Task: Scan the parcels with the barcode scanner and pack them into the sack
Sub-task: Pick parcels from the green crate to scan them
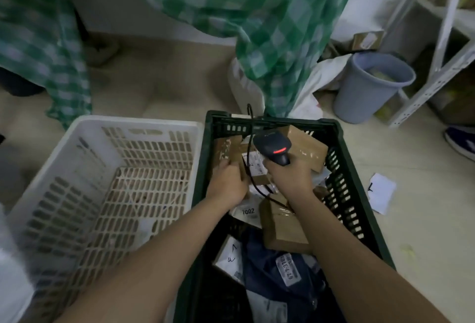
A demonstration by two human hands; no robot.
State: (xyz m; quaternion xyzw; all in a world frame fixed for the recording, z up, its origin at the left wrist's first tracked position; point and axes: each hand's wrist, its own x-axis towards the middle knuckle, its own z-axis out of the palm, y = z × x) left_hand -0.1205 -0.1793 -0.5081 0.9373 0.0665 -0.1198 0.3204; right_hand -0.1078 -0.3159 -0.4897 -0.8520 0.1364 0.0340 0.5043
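Note:
A dark green crate on the floor holds several parcels: brown cardboard boxes, a dark blue plastic mailer and white labelled packets. My right hand grips a black barcode scanner over the crate, its red light lit and its black cable trailing down into the crate. My left hand holds a small brown box with a white label, just left of the scanner. A green-and-white checked sack hangs across the top of the view, behind the crate.
A white slatted crate stands left of the green one. At the right are a grey-blue bin, a white metal shelf frame, a scrap of white paper on the floor and a dark blue shoe.

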